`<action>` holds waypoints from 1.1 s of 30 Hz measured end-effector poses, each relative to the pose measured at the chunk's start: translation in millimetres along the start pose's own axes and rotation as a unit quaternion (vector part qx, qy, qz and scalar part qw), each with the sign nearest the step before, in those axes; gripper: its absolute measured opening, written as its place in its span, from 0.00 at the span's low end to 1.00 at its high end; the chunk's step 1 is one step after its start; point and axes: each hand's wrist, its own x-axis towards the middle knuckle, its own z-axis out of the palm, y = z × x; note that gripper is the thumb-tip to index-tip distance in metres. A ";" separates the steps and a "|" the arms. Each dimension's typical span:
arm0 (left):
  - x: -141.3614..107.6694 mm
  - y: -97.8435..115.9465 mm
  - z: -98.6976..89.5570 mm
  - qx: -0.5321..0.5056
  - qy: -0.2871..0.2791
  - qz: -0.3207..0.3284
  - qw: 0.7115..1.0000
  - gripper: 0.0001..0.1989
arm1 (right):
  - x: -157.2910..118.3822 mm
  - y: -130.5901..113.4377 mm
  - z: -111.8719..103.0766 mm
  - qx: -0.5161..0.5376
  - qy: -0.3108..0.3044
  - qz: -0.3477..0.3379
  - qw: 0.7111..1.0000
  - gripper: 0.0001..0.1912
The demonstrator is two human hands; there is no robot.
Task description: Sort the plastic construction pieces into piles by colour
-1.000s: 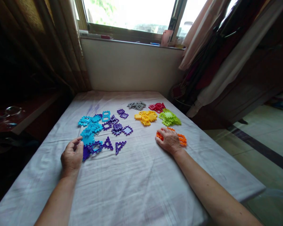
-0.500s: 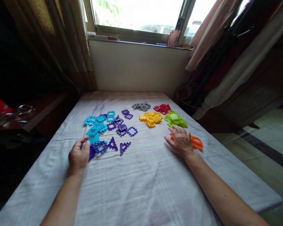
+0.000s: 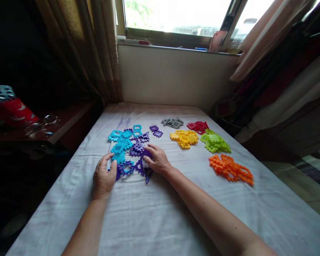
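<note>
On the left side of the bed-like surface lie light blue interlocking toy pieces [image 3: 122, 144] with toothed edges. Purple interlocking pieces [image 3: 136, 147], some hollow and some triangular, are spread beside and in front of them. My left hand [image 3: 104, 176] rests at the near left edge of this group, fingers apart, its fingertips by a blue piece and a purple one. My right hand [image 3: 158, 160] reaches in from the right. A solid purple piece [image 3: 146, 153] shows between its thumb and fingers, and the hand partly covers other purple pieces.
Further right lie piles of grey [image 3: 172, 123], red [image 3: 197, 127], yellow [image 3: 184, 138], lime green [image 3: 214, 140] and orange pieces [image 3: 230, 169]. Glasses [image 3: 42, 124] and a red patterned container [image 3: 16, 112] sit on a side table at left. A window wall stands behind.
My right hand has moved left from the orange pile to the purple pieces, uncovering the orange. My left hand stays by the blue and purple pieces. The view has turned slightly left.
</note>
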 end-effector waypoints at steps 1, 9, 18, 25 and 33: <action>-0.7 -1.3 1.0 -0.003 0.001 -0.002 1.000 0.17 | 9.5 0.9 -0.7 0.007 0.011 -0.014 1.000 0.22; -7.1 -8.6 4.7 -0.026 0.003 -0.025 0.999 0.18 | 128.8 35.3 -19.8 -0.059 0.013 0.235 0.970 0.28; -10.5 -2.0 2.1 -0.009 0.027 -0.013 0.999 0.16 | 195.2 -21.1 34.2 -0.063 -0.090 0.179 0.978 0.37; -11.3 -0.1 2.7 0.016 0.031 -0.006 0.999 0.17 | 186.2 -78.7 59.0 -0.074 -0.167 0.008 0.983 0.31; -15.0 -3.6 6.9 0.092 0.038 0.066 0.993 0.19 | 126.8 -33.3 9.8 -0.090 -0.182 -0.037 0.979 0.25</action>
